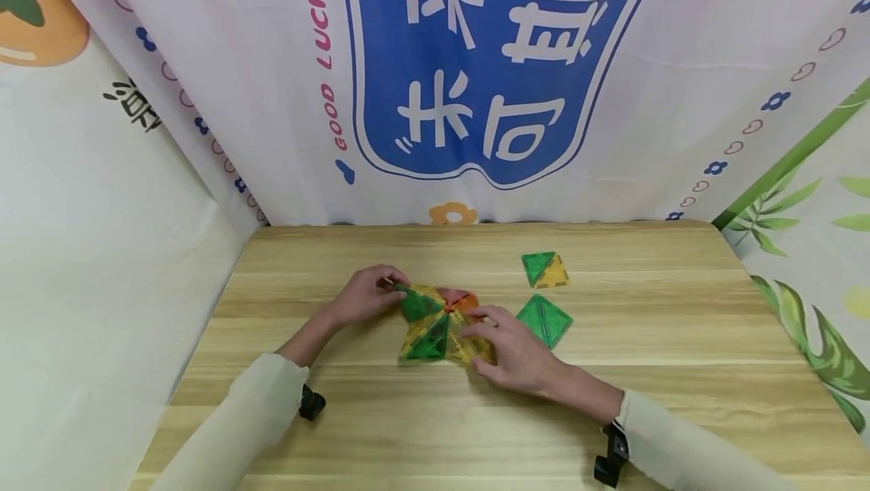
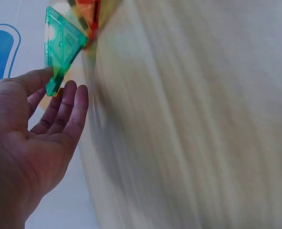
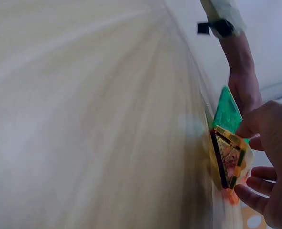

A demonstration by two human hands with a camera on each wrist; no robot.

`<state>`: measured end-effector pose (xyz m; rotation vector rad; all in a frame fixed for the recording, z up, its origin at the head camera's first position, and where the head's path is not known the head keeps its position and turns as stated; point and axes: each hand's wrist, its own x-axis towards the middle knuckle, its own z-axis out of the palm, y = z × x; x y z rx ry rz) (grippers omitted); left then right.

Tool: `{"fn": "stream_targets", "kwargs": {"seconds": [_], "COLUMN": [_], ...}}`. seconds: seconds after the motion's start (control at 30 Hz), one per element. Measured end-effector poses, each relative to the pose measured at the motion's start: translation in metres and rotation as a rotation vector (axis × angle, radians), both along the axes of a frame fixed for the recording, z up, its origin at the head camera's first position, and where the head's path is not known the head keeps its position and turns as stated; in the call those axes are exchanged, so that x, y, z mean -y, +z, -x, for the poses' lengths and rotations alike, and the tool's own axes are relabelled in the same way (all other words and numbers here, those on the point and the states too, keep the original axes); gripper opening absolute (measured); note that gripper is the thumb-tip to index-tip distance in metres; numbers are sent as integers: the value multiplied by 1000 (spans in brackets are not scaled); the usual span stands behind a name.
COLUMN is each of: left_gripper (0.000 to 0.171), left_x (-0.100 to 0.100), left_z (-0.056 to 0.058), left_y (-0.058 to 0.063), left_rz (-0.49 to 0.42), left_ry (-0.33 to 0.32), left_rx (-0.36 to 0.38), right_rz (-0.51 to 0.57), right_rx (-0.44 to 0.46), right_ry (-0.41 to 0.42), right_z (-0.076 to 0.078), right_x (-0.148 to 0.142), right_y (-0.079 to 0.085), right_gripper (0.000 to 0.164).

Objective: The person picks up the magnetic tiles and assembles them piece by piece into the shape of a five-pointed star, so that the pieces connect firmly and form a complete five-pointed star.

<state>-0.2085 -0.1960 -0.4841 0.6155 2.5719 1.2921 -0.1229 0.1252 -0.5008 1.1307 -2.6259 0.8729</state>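
Observation:
Translucent triangular magnetic tiles in green, yellow and red-orange form a raised, star-like shape [image 1: 446,325], their points meeting near its middle. At its left side, my left hand [image 1: 368,296] pinches the outer corner of a green triangular tile [image 2: 62,45] between thumb and fingers. My right hand [image 1: 519,351] is on the opposite side, with thumb and fingers around a yellow triangular tile [image 3: 230,155]. In the right wrist view, that yellow tile stands tilted, and a green tile [image 3: 226,112] shows beyond it. The right hand covers part of the shape in the head view.
On the wooden table [image 1: 381,430], a green-and-yellow square of two tiles [image 1: 546,270] lies at the back right. Nearer me is a green square [image 1: 545,321], close beside my right hand. A printed white cloth [image 1: 285,174] hangs along the table's back edge.

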Motion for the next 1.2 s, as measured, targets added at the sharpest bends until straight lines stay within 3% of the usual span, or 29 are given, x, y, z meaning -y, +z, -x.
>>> {"fn": "stream_targets", "kwargs": {"seconds": [0.23,0.37,0.47,0.6,0.73,0.87,1.2], "left_gripper": [15,23,27,25,25,29,39], "left_x": [8,-1,-18,-49,-80,-103,-152], "left_z": [-11,-15,-17,-17,-17,-16,-10], "left_y": [-2,5,16,28,34,34,26], "left_rz": [-13,-15,-31,-81,-111,-94,-59], "left_ry": [-27,-17,-23,-83,-136,-166,-226], "left_rx": [-2,-35,-71,-80,-17,36,138], "right_rz": [44,59,86,101,83,37,-35], "right_rx": [23,18,16,51,155,219,297], "right_ry": [25,28,-18,-124,-238,-308,-350], "right_z": [13,16,20,26,29,28,29], "right_x": [-10,-16,-29,-54,-82,-104,-127], "right_y": [-3,2,7,12,13,12,14], "right_gripper": [34,32,32,32,33,34,51]}}
